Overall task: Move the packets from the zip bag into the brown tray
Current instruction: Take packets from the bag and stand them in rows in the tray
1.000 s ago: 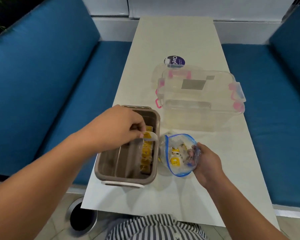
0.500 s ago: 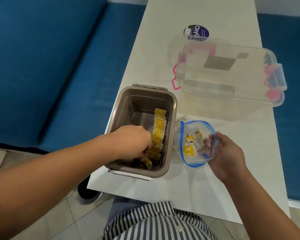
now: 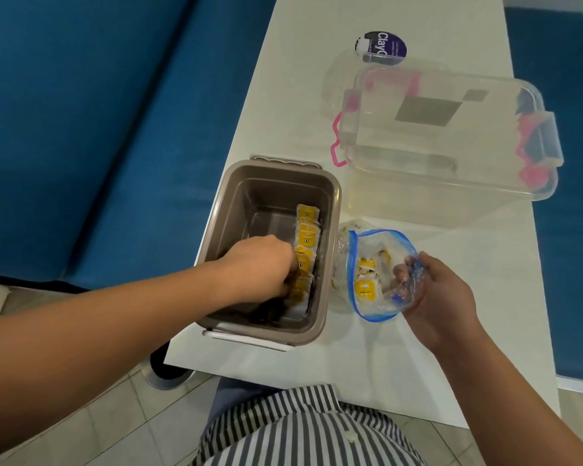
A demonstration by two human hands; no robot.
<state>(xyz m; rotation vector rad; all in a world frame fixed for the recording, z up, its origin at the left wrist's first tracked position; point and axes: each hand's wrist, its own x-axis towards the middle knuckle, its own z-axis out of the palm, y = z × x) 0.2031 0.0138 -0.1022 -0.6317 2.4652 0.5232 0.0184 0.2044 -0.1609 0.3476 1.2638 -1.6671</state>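
The brown tray (image 3: 330, 230) stands at the table's near left edge, with a row of yellow-and-white packets (image 3: 306, 234) lined along its right wall. My left hand (image 3: 261, 267) reaches down inside the tray, its curled fingers pinching a packet (image 3: 298, 292) at the near end of that row. Just right of the tray is the clear zip bag (image 3: 372, 260) with a blue rim, its mouth open toward me and several packets (image 3: 366, 289) still inside. My right hand (image 3: 433, 294) grips the bag's right edge.
A clear plastic box (image 3: 451, 136) with pink latches lies behind the bag, and a purple round label (image 3: 382, 47) sits farther back. The white table (image 3: 435, 358) is narrow, with blue sofa cushions (image 3: 98, 129) on both sides. My striped shirt is below.
My left hand went from above the tray rim, carrying a packet, down into the tray to the row's near end. The camera tilted down and closer. My right hand kept holding the bag.
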